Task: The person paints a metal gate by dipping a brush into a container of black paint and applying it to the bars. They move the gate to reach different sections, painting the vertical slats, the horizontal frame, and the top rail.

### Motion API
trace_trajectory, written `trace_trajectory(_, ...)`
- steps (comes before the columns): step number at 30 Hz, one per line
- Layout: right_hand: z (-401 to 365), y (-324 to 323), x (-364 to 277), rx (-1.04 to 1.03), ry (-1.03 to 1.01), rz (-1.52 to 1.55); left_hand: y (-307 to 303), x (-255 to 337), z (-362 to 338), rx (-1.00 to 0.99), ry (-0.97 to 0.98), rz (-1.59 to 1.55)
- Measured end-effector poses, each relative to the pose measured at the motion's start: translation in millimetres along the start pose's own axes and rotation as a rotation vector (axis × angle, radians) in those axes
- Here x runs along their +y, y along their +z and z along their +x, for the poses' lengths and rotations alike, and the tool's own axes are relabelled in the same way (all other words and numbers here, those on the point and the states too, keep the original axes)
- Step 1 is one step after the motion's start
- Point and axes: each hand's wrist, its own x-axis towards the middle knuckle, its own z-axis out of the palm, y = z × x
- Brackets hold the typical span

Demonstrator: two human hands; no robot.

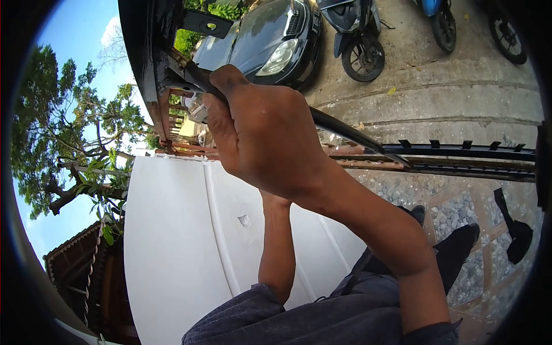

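My right hand (270, 132) is closed, its back to me and its thumb on the left. Dark smudges mark a knuckle. A small whitish-grey piece (197, 108) sticks out beside the thumb; I cannot tell what the fingers hold. A black metal bar (345, 131) overlaps this hand, coming out on both sides of it. My left forearm (278, 253) rises behind the right wrist, and the left hand is hidden there. A wide glossy black metal part (150, 49) stands just beyond the right hand at the upper left.
A white wall (167, 241) stands beside my arms. Black slotted rails (466, 150) run to the right edge. A dark car (270, 43) and motorbikes (359, 46) are parked beyond. Stony paving (454, 270) lies around my feet, with a black object (517, 238) on it.
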Motion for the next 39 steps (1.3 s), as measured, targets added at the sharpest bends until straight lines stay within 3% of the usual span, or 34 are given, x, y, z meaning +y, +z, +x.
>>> trace_trajectory(3,4.9,-20.5,6.6,0.164,-0.054,-0.010,8.0,8.1,-5.6,0.103,-0.252,-0.056)
trace_trajectory(6,0.1,-14.6,20.4,0.208,-0.125,-0.110,-17.2,10.2,1.2,0.215,-0.197,-0.190)
trace_trajectory(11,0.9,-17.9,40.3,-0.068,-0.202,-0.414,-9.4,-0.1,-1.8,0.046,-0.282,-0.333)
trace_trajectory(17,24.3,-90.9,25.0,0.304,-0.224,-0.399,17.4,-11.9,-5.0,0.003,-0.427,-0.425)
trace_trajectory(18,21.4,-89.9,22.3,0.291,-0.198,-0.371,19.1,-12.8,-5.0,-0.010,-0.438,-0.437)
trace_trajectory(21,-4.5,-67.6,17.3,0.249,-0.113,-0.266,11.1,-11.4,-2.2,0.008,-0.362,-0.436)
trace_trajectory(24,-4.5,-48.8,4.3,0.105,0.233,0.008,-15.7,0.3,3.7,0.097,-0.261,-0.208)
trace_trajectory(25,-1.7,-38.3,2.7,0.096,0.240,0.044,-14.9,0.8,1.5,0.076,-0.286,-0.327)
trace_trajectory(28,1.1,-3.9,1.5,0.021,0.273,0.095,5.7,-11.9,-6.3,-0.107,-0.304,-0.285)
trace_trajectory(30,-6.8,12.4,5.6,-0.100,0.292,0.043,4.7,-15.4,-5.2,-0.055,-0.266,-0.321)
trace_trajectory(32,-11.9,15.6,11.9,-0.044,0.290,0.091,16.8,-16.6,-8.2,0.043,-0.182,-0.332)
trace_trajectory(34,-7.0,4.0,7.1,-0.004,0.263,0.099,8.5,-10.5,-6.0,-0.061,-0.264,-0.285)
trace_trajectory(37,10.8,-13.4,3.0,0.025,0.208,0.075,-7.5,2.9,-9.0,0.044,-0.303,-0.289)
trace_trajectory(39,8.3,-14.5,6.1,0.140,0.123,0.100,-8.2,0.7,-7.7,0.087,-0.147,-0.214)
